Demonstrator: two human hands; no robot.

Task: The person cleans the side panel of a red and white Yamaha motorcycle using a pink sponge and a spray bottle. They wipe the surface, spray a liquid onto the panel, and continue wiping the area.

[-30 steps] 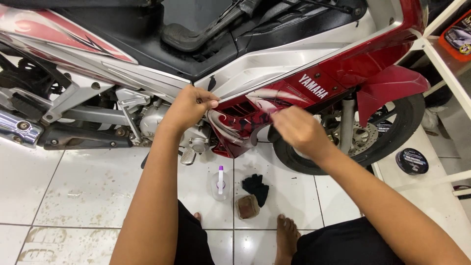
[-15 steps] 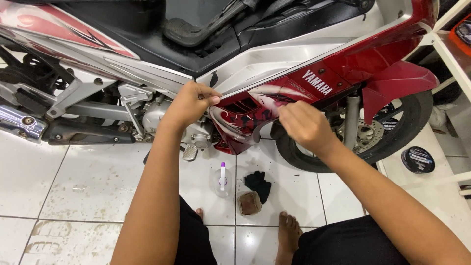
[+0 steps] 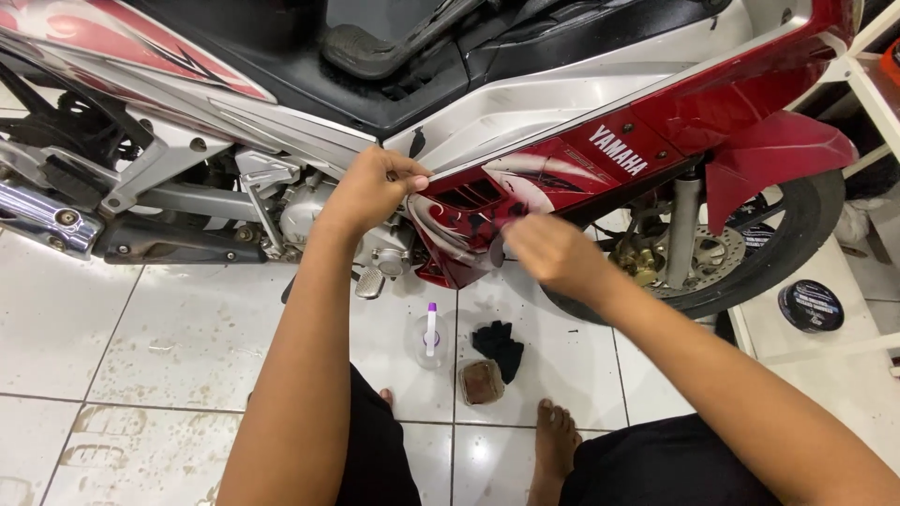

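Right hand (image 3: 548,255) shifted left; two hands on fairing (image 3: 525,183).

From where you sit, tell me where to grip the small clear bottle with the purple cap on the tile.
Grip the small clear bottle around its round body, from above and the near side. It stands upright on the white tile floor; its purple cap is slim, and a black cloth lies close on its right.

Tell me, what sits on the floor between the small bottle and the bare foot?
In the head view, a brown sponge and a black cloth lie between the bottle and foot.
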